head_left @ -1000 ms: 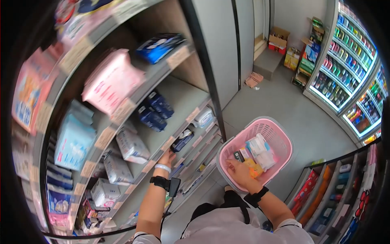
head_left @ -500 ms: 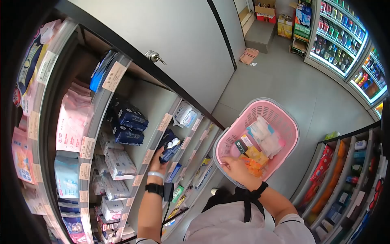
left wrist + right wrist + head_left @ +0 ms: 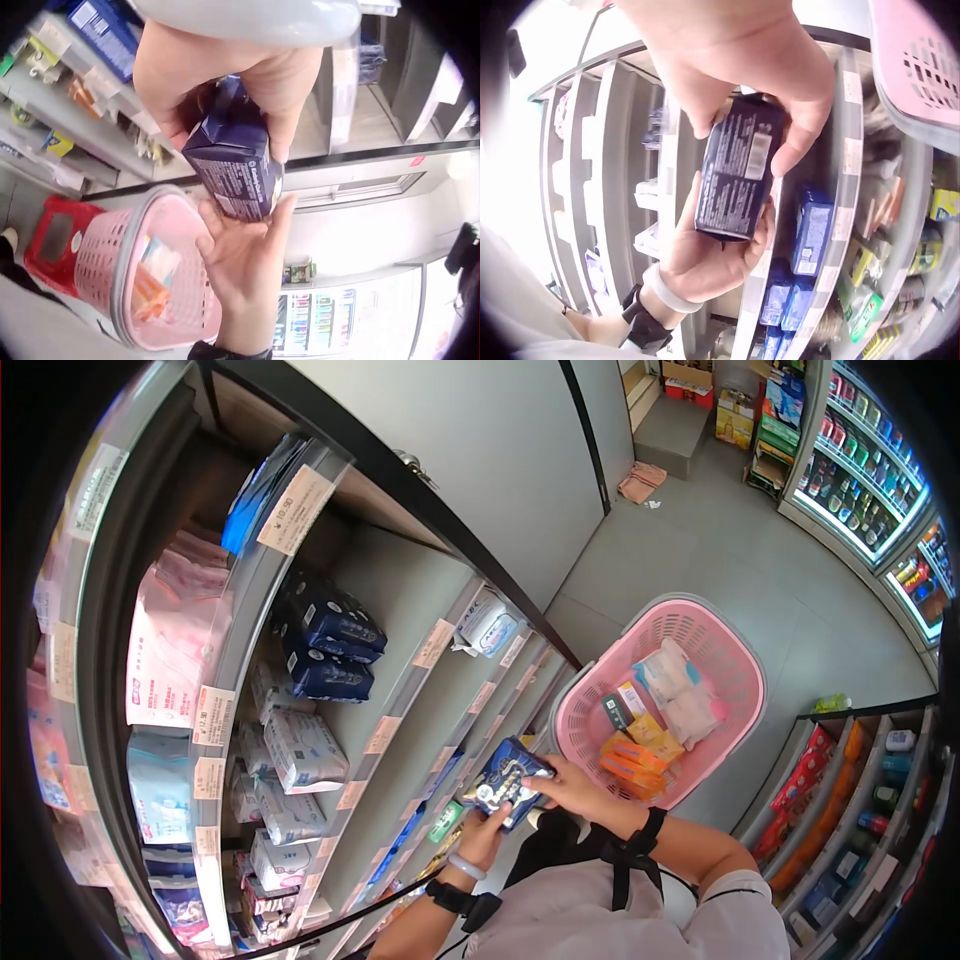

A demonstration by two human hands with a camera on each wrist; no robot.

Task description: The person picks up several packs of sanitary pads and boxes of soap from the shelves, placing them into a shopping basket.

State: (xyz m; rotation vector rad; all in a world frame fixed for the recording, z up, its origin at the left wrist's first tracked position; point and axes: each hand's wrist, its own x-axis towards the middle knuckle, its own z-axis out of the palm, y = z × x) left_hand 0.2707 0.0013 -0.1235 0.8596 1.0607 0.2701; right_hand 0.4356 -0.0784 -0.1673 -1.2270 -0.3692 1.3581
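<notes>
A dark blue packet (image 3: 505, 780) with pale printing is held between both hands in front of the shelves. The left hand (image 3: 482, 840) grips its lower left end, thumb on the front. From the other side the right hand (image 3: 580, 795) pinches its right edge. In the left wrist view the packet (image 3: 232, 161) hangs from the left hand (image 3: 225, 82), with the right hand (image 3: 244, 255) at its far end. Seen from the right wrist, the packet (image 3: 739, 169) shows a barcode, the right hand (image 3: 742, 67) around one end, the left hand (image 3: 712, 259) beneath the other.
Right of the hands stands a pink basket (image 3: 745, 660) holding orange, yellow and white packets. Shelves of packets (image 3: 300, 750) fill the left side, under a grey panel (image 3: 480, 450). Another rack (image 3: 860, 800) is at lower right, and lit drink coolers (image 3: 860, 470) stand at the upper right.
The left hand has drawn the dark blue packet away from the shelf toward the body. The right hand has left the basket's rim and now touches the packet too.
</notes>
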